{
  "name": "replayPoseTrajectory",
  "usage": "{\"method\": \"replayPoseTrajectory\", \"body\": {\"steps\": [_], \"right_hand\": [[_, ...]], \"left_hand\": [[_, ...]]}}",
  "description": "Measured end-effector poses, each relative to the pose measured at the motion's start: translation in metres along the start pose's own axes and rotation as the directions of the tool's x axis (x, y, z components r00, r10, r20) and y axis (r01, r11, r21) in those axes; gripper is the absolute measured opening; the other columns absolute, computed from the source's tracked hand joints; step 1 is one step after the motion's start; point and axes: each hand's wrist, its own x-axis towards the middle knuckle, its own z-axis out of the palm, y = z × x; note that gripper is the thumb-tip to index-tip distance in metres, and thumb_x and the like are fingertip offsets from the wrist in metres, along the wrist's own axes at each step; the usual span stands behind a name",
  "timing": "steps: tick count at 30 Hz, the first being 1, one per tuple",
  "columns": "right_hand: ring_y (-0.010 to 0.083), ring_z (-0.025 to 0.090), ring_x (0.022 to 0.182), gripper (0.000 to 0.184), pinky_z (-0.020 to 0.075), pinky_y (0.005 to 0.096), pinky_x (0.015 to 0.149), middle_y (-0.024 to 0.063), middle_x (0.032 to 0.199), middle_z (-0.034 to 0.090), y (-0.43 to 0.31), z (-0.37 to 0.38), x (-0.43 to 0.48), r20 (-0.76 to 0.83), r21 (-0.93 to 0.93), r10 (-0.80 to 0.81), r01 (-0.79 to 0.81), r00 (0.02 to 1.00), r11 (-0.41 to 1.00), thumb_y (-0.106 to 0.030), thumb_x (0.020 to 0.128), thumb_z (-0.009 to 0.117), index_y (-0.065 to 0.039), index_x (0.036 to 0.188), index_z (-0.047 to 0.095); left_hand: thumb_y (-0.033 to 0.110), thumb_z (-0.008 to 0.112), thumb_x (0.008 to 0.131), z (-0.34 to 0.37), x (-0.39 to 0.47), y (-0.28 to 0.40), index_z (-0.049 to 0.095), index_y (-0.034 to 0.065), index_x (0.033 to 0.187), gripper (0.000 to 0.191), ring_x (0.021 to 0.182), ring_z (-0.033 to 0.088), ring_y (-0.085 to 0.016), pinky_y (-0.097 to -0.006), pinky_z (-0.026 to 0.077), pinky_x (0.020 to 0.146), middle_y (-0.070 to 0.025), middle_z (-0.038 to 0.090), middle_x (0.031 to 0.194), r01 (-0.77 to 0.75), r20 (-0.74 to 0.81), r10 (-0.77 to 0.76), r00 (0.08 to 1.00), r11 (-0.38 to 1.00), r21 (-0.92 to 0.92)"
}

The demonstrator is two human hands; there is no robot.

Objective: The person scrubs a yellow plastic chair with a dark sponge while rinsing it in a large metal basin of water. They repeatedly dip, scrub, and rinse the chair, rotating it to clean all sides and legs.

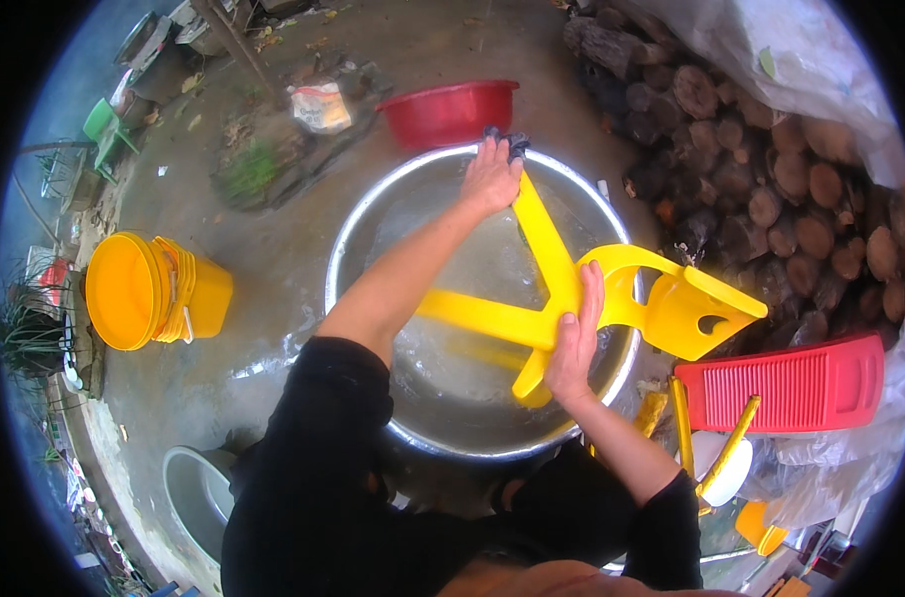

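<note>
A yellow plastic child's chair [553,298] lies tipped over a wide metal basin [334,257] of cloudy water. Its legs reach across the basin and its backrest, with a cut-out hole, sticks out past the right rim. At the far rim my left hand [492,175] presses a dark wet cloth [513,143] against the end of one leg. My right hand [578,336] holds the chair where the legs meet the seat, thumb and fingers laid along the plastic. One leg's lower part dips toward the water.
Beyond the basin stands a red plastic tub [452,113]. To the left, yellow buckets [210,298] lie nested on the wet ground. Stacked logs [766,201], partly under plastic sheeting [810,60], and a red washboard [780,384] are on the right. A grey tub [191,485] stands lower left.
</note>
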Motion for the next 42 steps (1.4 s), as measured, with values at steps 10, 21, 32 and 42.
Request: {"method": "replayPoseTrajectory", "body": {"steps": [10, 21, 32, 42], "right_hand": [[0.0385, 0.025, 0.144, 0.053, 0.0175, 0.0443, 0.118, 0.0222, 0.154, 0.027, 0.002, 0.001, -0.004, -0.025, 0.024, -0.031, 0.031, 0.999, 0.999, -0.032, 0.098, 0.034, -0.001, 0.140, 0.042], [0.0390, 0.026, 0.143, 0.049, 0.0177, 0.0445, 0.118, 0.0220, 0.154, 0.028, 0.000, -0.004, -0.005, 0.009, -0.004, 0.010, -0.010, 1.000, 1.000, -0.026, 0.097, 0.035, -0.002, 0.138, 0.044], [0.0395, 0.026, 0.143, 0.045, 0.0169, 0.0466, 0.117, 0.0227, 0.152, 0.030, 0.004, -0.005, -0.005, 0.027, 0.032, -0.055, 0.054, 0.998, 0.998, -0.031, 0.099, 0.035, -0.003, 0.128, 0.053], [0.0386, 0.030, 0.140, 0.046, 0.0191, 0.0469, 0.116, 0.0200, 0.145, 0.038, 0.002, -0.007, -0.004, 0.037, -0.013, -0.025, 0.025, 0.999, 1.000, -0.041, 0.100, 0.036, -0.004, 0.115, 0.060]], "left_hand": [[0.034, 0.030, 0.104, -0.035, -0.145, 0.066, 0.033, -0.0027, 0.148, 0.057, 0.148, 0.020, -0.032, -0.0402, 0.013, 0.121, -0.0214, 0.026, 0.157, -0.115, 0.191, 0.156, 0.969, 0.971, -0.211], [0.027, 0.031, 0.099, 0.000, 0.013, -0.092, 0.064, -0.0015, 0.108, 0.045, 0.106, 0.061, -0.043, -0.0532, 0.047, 0.094, -0.0275, 0.057, 0.127, -0.049, 0.246, 0.000, 0.969, 0.980, 0.191], [0.037, 0.054, 0.092, 0.055, -0.078, -0.175, 0.063, 0.0057, 0.116, 0.041, 0.116, 0.058, -0.034, -0.0472, 0.047, 0.096, -0.0197, 0.051, 0.136, -0.392, 0.955, -0.019, 0.296, 0.909, 0.140], [0.025, 0.073, 0.075, 0.035, -0.039, -0.182, 0.056, 0.0057, 0.121, 0.053, 0.102, 0.062, -0.038, -0.0465, 0.048, 0.086, -0.0220, 0.064, 0.109, -0.384, 0.837, 0.244, 0.491, 0.922, -0.044]]}}
